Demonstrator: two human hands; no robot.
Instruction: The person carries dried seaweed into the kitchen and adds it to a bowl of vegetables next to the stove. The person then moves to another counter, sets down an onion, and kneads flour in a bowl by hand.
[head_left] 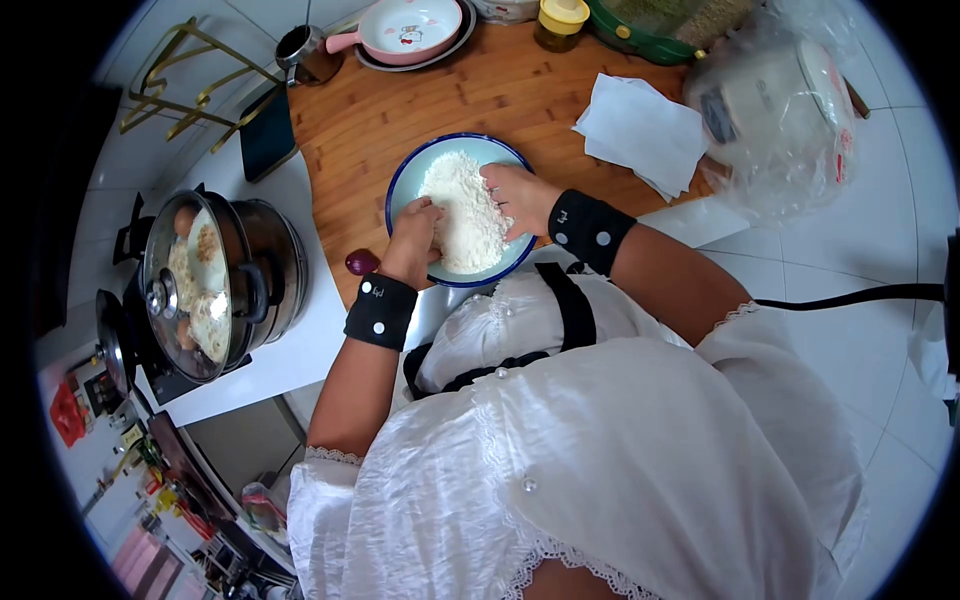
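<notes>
A light blue bowl with a dark blue rim (404, 172) stands on the wooden board and holds a heap of white flour (465, 225). On the left side of the bowl, my left hand (412, 240) reaches over the rim, its fingertips in the flour and partly hidden by it. My right hand (520, 195) comes in from the right, fingers bent and somewhat apart at the flour's edge. Both wrists wear black bands. Just left of my left hand lies a small purple onion (362, 262).
A lidded steamer pot (255, 290) with food inside stands at left. Behind the bowl are a pink pan (410, 32), a metal cup (308, 58) and a yellow-lidded jar (560, 24). White paper sheets (640, 130) and a plastic-wrapped appliance (775, 115) are at right.
</notes>
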